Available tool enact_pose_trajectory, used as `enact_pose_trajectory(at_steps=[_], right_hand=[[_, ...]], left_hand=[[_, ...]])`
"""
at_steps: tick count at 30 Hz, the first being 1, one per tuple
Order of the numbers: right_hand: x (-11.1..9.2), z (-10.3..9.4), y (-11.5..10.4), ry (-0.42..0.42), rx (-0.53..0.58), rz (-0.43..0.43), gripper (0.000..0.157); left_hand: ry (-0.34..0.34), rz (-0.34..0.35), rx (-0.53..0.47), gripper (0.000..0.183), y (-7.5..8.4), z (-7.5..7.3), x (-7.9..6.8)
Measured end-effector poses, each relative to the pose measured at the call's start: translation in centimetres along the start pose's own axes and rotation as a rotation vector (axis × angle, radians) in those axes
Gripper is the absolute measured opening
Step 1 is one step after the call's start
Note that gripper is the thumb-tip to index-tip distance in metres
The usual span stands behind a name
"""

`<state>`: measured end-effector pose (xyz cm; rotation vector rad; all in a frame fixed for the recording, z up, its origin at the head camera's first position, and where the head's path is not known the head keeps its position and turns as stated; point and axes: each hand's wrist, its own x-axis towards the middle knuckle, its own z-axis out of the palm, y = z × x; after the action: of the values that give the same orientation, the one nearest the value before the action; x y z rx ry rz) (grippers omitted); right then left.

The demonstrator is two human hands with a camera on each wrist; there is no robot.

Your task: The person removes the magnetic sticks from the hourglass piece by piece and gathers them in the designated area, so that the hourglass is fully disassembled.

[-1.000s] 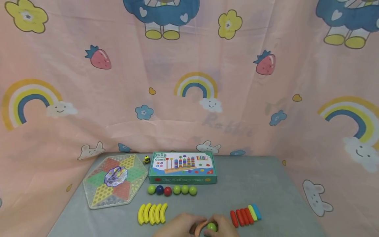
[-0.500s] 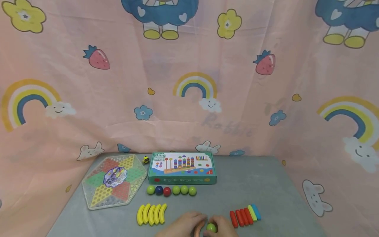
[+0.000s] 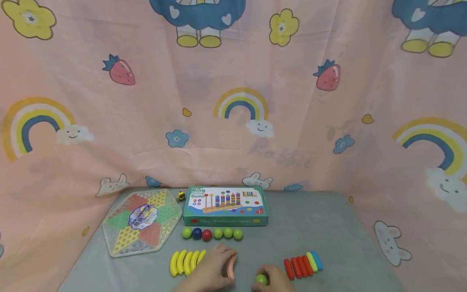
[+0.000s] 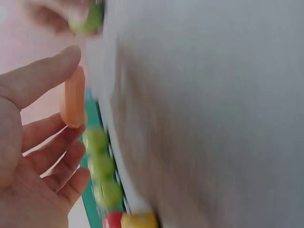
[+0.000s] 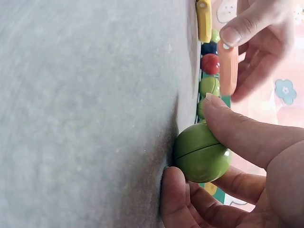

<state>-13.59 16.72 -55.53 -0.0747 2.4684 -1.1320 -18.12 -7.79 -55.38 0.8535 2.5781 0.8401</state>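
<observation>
My left hand (image 3: 213, 265) pinches a curved orange toy sausage (image 4: 73, 97) between thumb and fingers. In the head view the sausage stands just right of a row of yellow toy bananas (image 3: 184, 263), and the hand partly covers the rightmost one. My right hand (image 3: 275, 279) holds a green ball (image 5: 202, 153), thumb on one side and fingers on the other. A thin seam runs around this ball. It is at the grey tabletop near the front edge of the head view; whether it touches the surface I cannot tell.
Behind the hands lies a row of balls (image 3: 217, 232), green, blue and red. Farther back are a Ring Challenge Game box (image 3: 225, 221), a hexagonal board (image 3: 160, 213) and a small bee figure (image 3: 181, 196). Red, yellow-green and blue sticks (image 3: 299, 267) lie at right.
My left hand has carried the orange sausage leftward and away from me, toward the bananas, parting from the right hand. The right hand stays almost where it was with the green ball.
</observation>
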Motion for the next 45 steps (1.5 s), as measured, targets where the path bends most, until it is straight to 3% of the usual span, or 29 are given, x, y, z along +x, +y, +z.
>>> enact_pose_trajectory(at_steps=[3,7,12,17,23,28,34,40,45], right_hand=[[0.0,0.0,0.1,0.007,-0.012,0.019,0.023],[0.0,0.1,0.0,0.007,-0.011,0.029,0.025],[-0.2,0.1,-0.3,0.022,-0.013,0.045,0.028],[-0.2,-0.4,-0.7,0.089,-0.026,0.065,0.036],[0.4,-0.6,-2.3,0.298,0.009,0.099,0.043],[2.6,-1.1,-4.2,0.446,0.054,0.011,0.038],[6.3,-1.1,-5.1,0.502,0.085,-0.084,0.034],[8.8,-0.3,-4.4,0.533,0.022,-0.069,0.032],[9.2,0.1,-3.6,0.504,-0.025,-0.040,0.034]], left_hand=[[0.066,-0.020,0.050,0.070,-1.2,-1.2,-0.5],[0.095,-0.059,0.060,0.072,-2.9,-2.1,-1.2],[0.102,-0.062,0.063,0.072,-4.4,-2.2,-1.8],[0.115,-0.066,0.105,0.070,-4.9,-2.0,-2.2],[0.088,-0.066,0.087,0.075,-4.1,-2.1,-2.6],[0.082,-0.035,0.049,0.069,-3.1,-2.4,-2.5],[0.116,0.031,0.002,0.048,-2.3,-2.1,-2.7],[0.181,0.064,-0.098,0.034,-1.5,-1.9,-3.0],[0.271,0.094,-0.124,0.029,-0.8,-2.1,-3.3]])
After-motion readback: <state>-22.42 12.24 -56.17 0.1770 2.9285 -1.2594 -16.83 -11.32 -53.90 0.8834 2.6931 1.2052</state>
